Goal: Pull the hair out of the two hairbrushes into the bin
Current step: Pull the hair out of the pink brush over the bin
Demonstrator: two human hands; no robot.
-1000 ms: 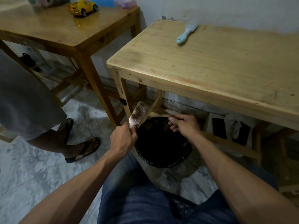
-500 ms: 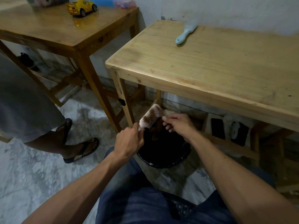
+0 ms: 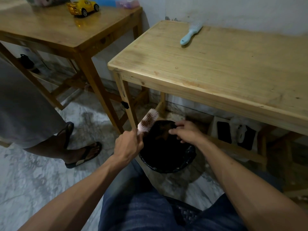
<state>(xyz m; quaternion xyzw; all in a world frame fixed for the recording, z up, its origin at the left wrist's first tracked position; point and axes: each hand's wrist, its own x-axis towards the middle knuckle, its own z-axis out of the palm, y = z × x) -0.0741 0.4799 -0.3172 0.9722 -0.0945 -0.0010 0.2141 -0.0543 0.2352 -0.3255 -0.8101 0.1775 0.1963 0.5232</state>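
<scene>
My left hand (image 3: 127,145) grips the handle of a pink hairbrush (image 3: 148,121), held bristles-up at the left rim of a black bin (image 3: 183,165) on the floor. Some brown hair still sits among the bristles near the handle. My right hand (image 3: 185,131) hovers over the bin's mouth with its fingers spread and blurred. A brown clump of hair (image 3: 164,135) shows inside the bin just below that hand. A second, light-blue hairbrush (image 3: 190,34) lies on the light wooden table (image 3: 216,77), far side.
The bin stands under the table's front edge, beside its left leg (image 3: 129,107). A darker table (image 3: 55,30) with a yellow toy car (image 3: 82,6) is at the left. Another person's leg and sandalled foot (image 3: 83,155) stand close on the left. Dark items sit on a low shelf (image 3: 233,134).
My right hand left the brush's bristles and moved right over the bin, its fingers spreading. The brush tilted back upright. A clump of hair now lies in the bin.
</scene>
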